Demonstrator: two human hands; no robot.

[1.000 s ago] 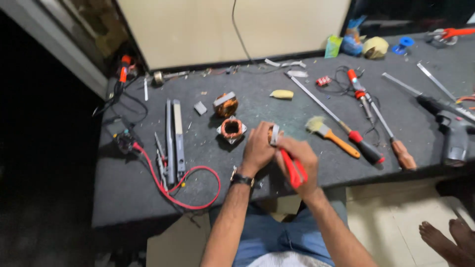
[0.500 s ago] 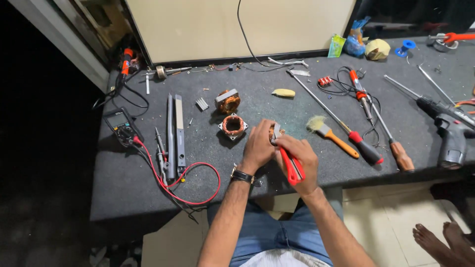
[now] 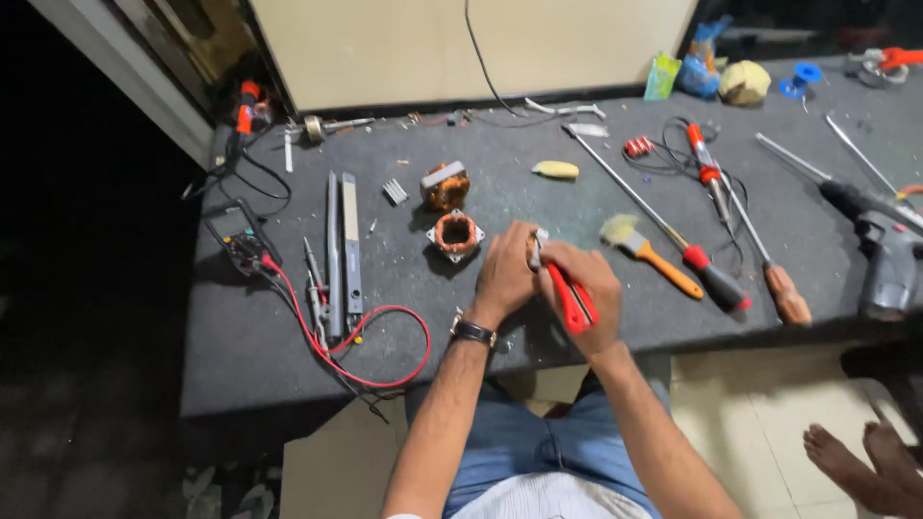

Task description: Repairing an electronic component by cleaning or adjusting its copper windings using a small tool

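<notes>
Both my hands meet over the near edge of the dark workbench (image 3: 288, 336). My right hand (image 3: 586, 288) grips red-handled pliers (image 3: 574, 298), handles pointing down toward me. My left hand (image 3: 505, 272), with a black wristwatch, pinches a small pale metal part (image 3: 536, 248) at the pliers' jaws. Just left of my hands sits a square motor stator with copper windings (image 3: 456, 234), and behind it a second copper-wound coil (image 3: 445, 185).
A small brush with an orange handle (image 3: 646, 248), long screwdrivers (image 3: 711, 279), a grey power drill (image 3: 885, 255), a multimeter with red and black leads (image 3: 245, 252) and two flat metal bars (image 3: 341, 250) lie on the bench. Another person's bare feet (image 3: 865, 466) show at lower right.
The view has shifted slightly; my hands stay together at the bench's near edge, still working the small part with the pliers.
</notes>
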